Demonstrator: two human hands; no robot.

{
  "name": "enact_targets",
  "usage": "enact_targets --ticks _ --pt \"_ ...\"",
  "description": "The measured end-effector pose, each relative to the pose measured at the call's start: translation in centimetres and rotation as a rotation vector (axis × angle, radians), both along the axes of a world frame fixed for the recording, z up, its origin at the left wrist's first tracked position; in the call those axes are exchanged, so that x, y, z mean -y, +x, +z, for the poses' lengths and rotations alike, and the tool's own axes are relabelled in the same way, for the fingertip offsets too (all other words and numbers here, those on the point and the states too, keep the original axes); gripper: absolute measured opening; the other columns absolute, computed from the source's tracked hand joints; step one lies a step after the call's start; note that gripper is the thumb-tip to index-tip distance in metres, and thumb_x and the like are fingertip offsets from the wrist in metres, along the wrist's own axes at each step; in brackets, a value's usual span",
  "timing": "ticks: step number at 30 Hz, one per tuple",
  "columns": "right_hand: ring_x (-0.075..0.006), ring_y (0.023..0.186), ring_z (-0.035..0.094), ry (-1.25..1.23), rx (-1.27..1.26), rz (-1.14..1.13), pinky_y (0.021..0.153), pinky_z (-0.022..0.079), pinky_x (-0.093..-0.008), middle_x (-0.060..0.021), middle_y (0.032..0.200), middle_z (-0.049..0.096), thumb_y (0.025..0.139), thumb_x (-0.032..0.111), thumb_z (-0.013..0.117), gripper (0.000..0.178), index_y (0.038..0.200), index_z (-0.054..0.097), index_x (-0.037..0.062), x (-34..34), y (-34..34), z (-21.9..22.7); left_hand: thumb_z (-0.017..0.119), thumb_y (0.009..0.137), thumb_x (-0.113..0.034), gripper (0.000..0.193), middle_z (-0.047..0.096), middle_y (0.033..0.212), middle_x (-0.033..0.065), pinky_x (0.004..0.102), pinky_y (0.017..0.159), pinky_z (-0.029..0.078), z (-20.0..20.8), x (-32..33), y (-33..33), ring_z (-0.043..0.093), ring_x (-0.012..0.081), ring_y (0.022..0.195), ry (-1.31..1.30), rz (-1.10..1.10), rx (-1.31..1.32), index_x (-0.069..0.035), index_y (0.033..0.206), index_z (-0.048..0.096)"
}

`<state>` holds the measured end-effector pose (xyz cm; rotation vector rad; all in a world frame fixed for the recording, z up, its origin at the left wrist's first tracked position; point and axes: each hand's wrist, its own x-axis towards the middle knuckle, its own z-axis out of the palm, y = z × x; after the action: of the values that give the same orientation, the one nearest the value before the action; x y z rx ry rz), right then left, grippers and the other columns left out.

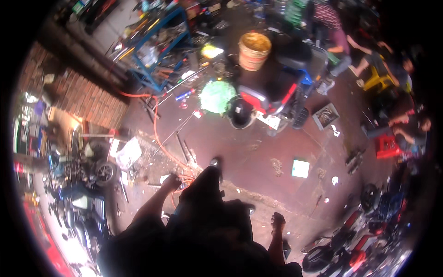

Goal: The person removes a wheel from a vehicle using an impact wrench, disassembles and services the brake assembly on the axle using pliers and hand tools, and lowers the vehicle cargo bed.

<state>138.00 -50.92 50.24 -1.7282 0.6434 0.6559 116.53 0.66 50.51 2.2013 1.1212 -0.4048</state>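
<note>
My left hand (172,183) hangs low beside my body, over the floor near a coiled stretch of orange hose (183,184). It is small and blurred, and its fingers cannot be made out clearly. On the other side, my right hand (278,221) hangs with its fingers curled in, nothing visible in it. Neither hand touches any object that I can see. My dark clothing fills the lower middle, and one shoe (215,162) steps forward on the reddish floor (240,161).
Ahead stands a red and black scooter (267,94), by a black tub (241,113), a green basin (217,97) and a yellowish bucket (254,51). A blue tool rack (159,51) is far left. People sit at right near a red stool (386,146). Motorcycles (78,221) line the left.
</note>
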Motion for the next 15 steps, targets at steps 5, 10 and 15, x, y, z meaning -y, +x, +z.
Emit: enact_targets --ticks 5,10,15 --pt "-0.0060 0.047 0.043 -0.147 -0.264 0.069 0.041 0.032 -0.0207 0.0049 0.060 0.046 0.085 0.025 0.057 0.018 0.071 0.051 0.0147 -3.4 1.4 3.8 0.057 0.077 -0.028 0.028 0.064 0.096 0.0178 0.0450 0.081 0.048 2.3 -5.6 5.6 0.060 0.0368 0.093 -0.080 0.135 -0.027 -0.005 0.091 0.064" --pt "-0.0087 0.052 0.048 -0.255 -0.270 0.171 0.044 0.035 -0.0223 0.0022 0.066 0.051 0.085 0.030 0.059 0.020 0.079 0.055 0.0117 -3.5 1.8 4.8 0.057 0.077 -0.027 0.028 0.064 0.098 0.0167 0.0433 0.082 0.048 3.5 -7.0 6.2 0.061 0.0364 0.093 -0.062 0.225 0.004 -0.006 0.094 0.064" --pt "-0.0068 0.047 0.046 -0.273 -0.355 0.281 0.039 0.033 -0.0217 0.0029 0.058 0.049 0.083 0.026 0.060 0.019 0.071 0.056 0.0115 -7.2 5.9 6.3 0.060 0.078 -0.034 0.036 0.063 0.103 0.0170 0.0413 0.083 0.047 7.8 -6.3 7.0 0.060 0.0338 0.097 -0.135 0.334 -0.072 -0.007 0.102 0.063"
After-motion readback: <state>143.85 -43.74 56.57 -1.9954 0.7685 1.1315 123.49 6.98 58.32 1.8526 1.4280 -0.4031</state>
